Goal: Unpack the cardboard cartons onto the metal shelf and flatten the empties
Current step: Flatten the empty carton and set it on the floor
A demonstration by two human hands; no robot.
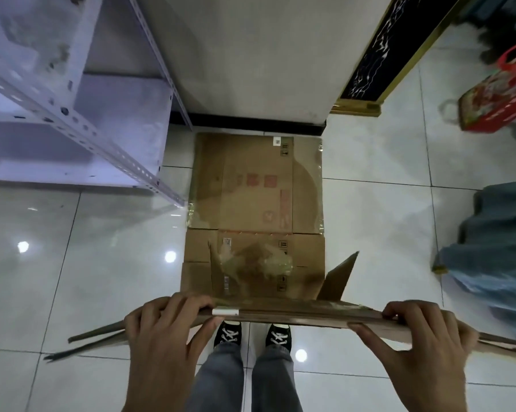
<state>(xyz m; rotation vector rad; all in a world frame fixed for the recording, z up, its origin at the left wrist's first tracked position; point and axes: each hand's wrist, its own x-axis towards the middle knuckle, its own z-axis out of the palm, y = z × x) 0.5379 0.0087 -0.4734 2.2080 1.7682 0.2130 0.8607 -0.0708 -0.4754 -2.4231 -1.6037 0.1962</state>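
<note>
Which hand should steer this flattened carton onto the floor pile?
Probably left. The left hand grips the carton in line with the left edge of the pile; the right hand grips beyond its right edge, past a raised flap.

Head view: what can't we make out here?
All in the head view:
- Held carton, gripped by left hand and right hand: seen edge-on, faces hidden; right end cut off by the frame edge.
- Floor cartons: red print too blurred to read.
- Metal shelf: upper levels cut off at the top-left edge.
- Red bag: blurred, contents hidden.
- Blue shape: blurred, cut by the right edge; unidentifiable.
</note>
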